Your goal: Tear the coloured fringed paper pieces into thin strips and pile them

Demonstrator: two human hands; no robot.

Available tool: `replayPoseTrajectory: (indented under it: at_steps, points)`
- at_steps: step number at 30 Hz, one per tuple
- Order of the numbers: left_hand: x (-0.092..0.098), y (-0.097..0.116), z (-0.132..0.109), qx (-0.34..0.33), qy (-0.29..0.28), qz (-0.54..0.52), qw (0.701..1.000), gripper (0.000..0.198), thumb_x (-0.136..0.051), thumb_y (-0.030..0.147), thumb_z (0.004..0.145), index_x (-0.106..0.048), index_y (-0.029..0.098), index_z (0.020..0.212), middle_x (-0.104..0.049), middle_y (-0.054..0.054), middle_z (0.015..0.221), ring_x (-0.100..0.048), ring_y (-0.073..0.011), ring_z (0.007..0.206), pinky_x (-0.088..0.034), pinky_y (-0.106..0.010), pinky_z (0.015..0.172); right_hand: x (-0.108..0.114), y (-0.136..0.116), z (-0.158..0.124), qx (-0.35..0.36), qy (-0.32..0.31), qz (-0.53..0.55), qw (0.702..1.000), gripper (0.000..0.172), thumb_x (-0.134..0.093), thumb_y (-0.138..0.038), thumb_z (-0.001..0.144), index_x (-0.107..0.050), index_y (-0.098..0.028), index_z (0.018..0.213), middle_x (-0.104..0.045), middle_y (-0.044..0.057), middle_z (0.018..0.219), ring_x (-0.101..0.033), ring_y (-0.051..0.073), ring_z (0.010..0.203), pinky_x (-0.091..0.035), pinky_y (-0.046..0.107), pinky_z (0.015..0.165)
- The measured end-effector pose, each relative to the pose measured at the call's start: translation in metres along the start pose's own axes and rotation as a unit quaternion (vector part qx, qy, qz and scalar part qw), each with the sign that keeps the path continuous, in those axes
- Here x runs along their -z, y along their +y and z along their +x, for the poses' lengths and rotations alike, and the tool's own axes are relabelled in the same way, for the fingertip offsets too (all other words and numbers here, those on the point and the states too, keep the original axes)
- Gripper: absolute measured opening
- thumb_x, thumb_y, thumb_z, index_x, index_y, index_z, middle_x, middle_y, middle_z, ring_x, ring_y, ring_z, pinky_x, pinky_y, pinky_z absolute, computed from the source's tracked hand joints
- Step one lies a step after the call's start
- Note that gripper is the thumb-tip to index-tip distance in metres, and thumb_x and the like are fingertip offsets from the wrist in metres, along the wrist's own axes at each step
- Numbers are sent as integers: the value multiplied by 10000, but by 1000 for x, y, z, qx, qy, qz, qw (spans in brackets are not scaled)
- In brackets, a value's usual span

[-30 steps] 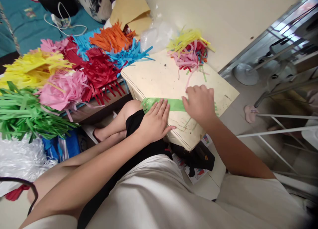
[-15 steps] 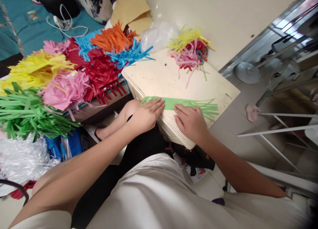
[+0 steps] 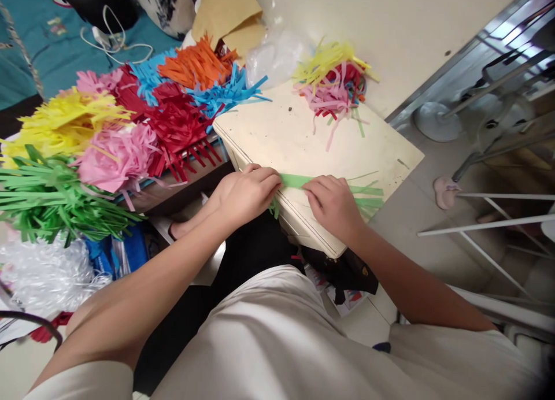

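Observation:
A light-green fringed paper strip (image 3: 292, 181) lies near the edge of a cream tabletop (image 3: 264, 122), its cut fringe fanning out to the right. My left hand (image 3: 254, 193) is closed over the strip's left end, where a few green strands hang below the fingers. To the right, my right hand (image 3: 333, 206) has its fingers bent down onto the band, the fingertips pressed close together at its near edge. Between both hands a short plain stretch of the band shows. What lies beneath the palms is hidden.
Fringed paper bundles in green (image 3: 56, 197), yellow (image 3: 69, 122), pink (image 3: 117, 157), red (image 3: 177, 119) and orange (image 3: 202, 65) crowd the left. A mixed scrap pile (image 3: 332, 85) lies at the tabletop's far side, beside a clear plastic bag (image 3: 277, 56). Metal bars (image 3: 507, 195) stand right.
Both hands have gone from lying flat to curled fingers on the strip. The visible green band is narrower, and its left end is now covered by my left hand.

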State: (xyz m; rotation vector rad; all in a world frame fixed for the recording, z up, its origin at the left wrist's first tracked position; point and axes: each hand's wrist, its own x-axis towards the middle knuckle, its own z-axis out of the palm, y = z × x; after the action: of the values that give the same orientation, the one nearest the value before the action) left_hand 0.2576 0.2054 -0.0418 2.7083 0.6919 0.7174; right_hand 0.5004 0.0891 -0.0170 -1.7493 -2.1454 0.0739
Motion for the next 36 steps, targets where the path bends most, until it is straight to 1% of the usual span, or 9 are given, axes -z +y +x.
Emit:
replayPoseTrajectory:
  at_steps: [4, 7, 14, 23, 27, 29, 31, 34, 36]
  points:
    - [3, 0, 9, 52, -13, -6, 999, 266, -545, 292, 1150, -754, 195, 1017, -759, -141, 1188, -713, -302, 1104, -520, -492, 1004, 1, 15, 15, -29, -6, 86, 996, 233, -498, -246, 1120, -711, -219, 1027, -795, 106, 1022, -705, 293, 1009, -469, 434, 942]
    - [4, 2, 17, 101, -38, -6, 994, 208, -594, 281, 1121, -748, 189, 1015, -715, -143, 1174, -683, -320, 1123, -501, -496, 978, 1, 21, 23, -60, -12, 101, 993, 189, -528, -267, 1092, -667, -232, 969, -791, 104, 992, -703, 294, 974, -468, 437, 936]
    - [5, 6, 27, 190, -64, 41, 979, 186, -693, 354, 1098, -734, 190, 1020, -679, -157, 1182, -610, -388, 1212, -454, -543, 992, -4, 22, 28, -140, -34, 33, 989, 192, -574, -316, 1070, -546, -245, 895, -770, 99, 949, -663, 302, 946, -386, 454, 948]
    - [9, 3, 38, 237, -96, 19, 967, 271, -744, 383, 1071, -656, 211, 880, -692, -134, 1102, -591, -388, 1230, -432, -544, 1026, -5, 16, 31, -119, -49, -23, 991, 142, -487, -258, 1071, -521, -244, 934, -747, 123, 969, -628, 311, 945, -332, 438, 881]
    - [11, 5, 41, 253, -103, 18, 962, 189, -765, 363, 1044, -678, 213, 967, -679, -135, 1132, -585, -388, 1226, -437, -552, 1027, -4, 13, 32, -133, -58, -41, 989, 126, -517, -267, 1075, -550, -234, 958, -751, 122, 970, -633, 314, 955, -323, 438, 894]
    - [11, 7, 41, 237, -86, 13, 968, 126, -748, 314, 1036, -713, 223, 1116, -669, -141, 1208, -576, -382, 1226, -439, -550, 1013, -4, 11, 32, -137, -55, -56, 987, 108, -526, -267, 1081, -576, -226, 994, -754, 119, 970, -636, 318, 965, -319, 447, 908]
    - [11, 11, 39, 189, -70, 15, 979, 162, -670, 225, 1050, -742, 245, 1193, -663, -148, 1282, -561, -379, 1251, -434, -553, 1004, -4, 10, 31, -138, -45, -68, 987, 93, -545, -276, 1084, -605, -218, 1044, -755, 117, 974, -632, 324, 972, -318, 460, 915]
    - [11, 17, 35, 103, -77, 31, 991, 295, -544, 103, 1049, -798, 241, 1110, -696, -159, 1294, -546, -390, 1289, -419, -582, 995, -4, 9, 29, -117, -5, -77, 990, 113, -583, -297, 1082, -652, -213, 1111, -752, 140, 1058, -617, 348, 1034, -323, 486, 927]
    - [11, 19, 31, 62, -82, 40, 994, 312, -546, 82, 1028, -818, 223, 1083, -724, -171, 1295, -546, -410, 1300, -409, -611, 989, -3, 8, 28, -77, 21, -83, 993, 136, -562, -267, 1091, -689, -223, 1113, -747, 162, 1162, -597, 372, 1119, -322, 516, 955]
